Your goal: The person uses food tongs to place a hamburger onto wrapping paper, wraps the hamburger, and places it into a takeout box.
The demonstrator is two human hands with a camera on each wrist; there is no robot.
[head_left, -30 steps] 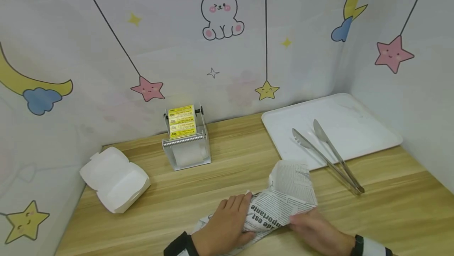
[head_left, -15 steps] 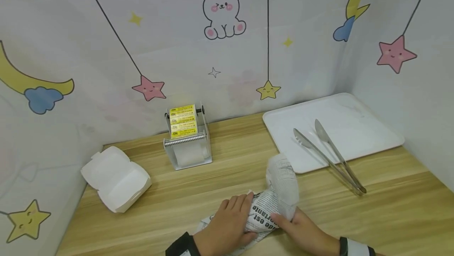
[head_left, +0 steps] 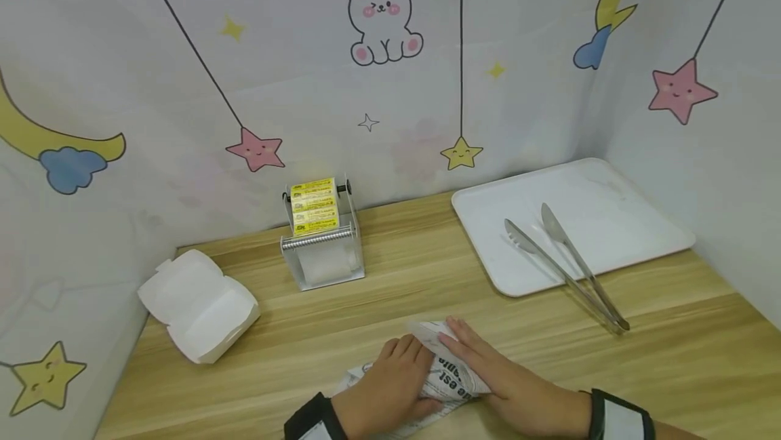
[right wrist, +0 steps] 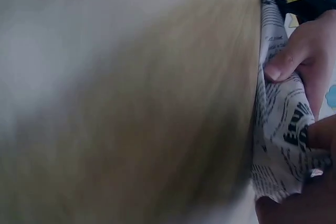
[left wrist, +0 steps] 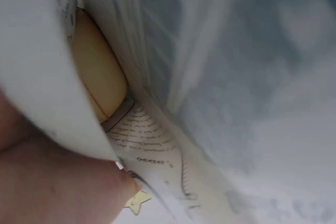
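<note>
Since the earlier frame, the right flap of the paper (head_left: 449, 382) has swung over to the left, and the right hand (head_left: 518, 382) has moved left with it. Its grip is loose, fingers nearly straight and pressing on the fold. The left hand (head_left: 393, 379) has the firmer grip, fingers curled over the paper. Inside the paper shows a pale yellow, bun-like thing (left wrist: 100, 69). Both lie at the near middle of the counter (head_left: 244, 392). Folding in the right side seems the step in hand; the next move likely calls for keeping that fold down while the loose left end is tucked. Farther out are a label dispenser (head_left: 329, 269), far; an opened box (head_left: 210, 311), left; and tongs (head_left: 578, 262) across the tray (head_left: 610, 203), right.
</note>
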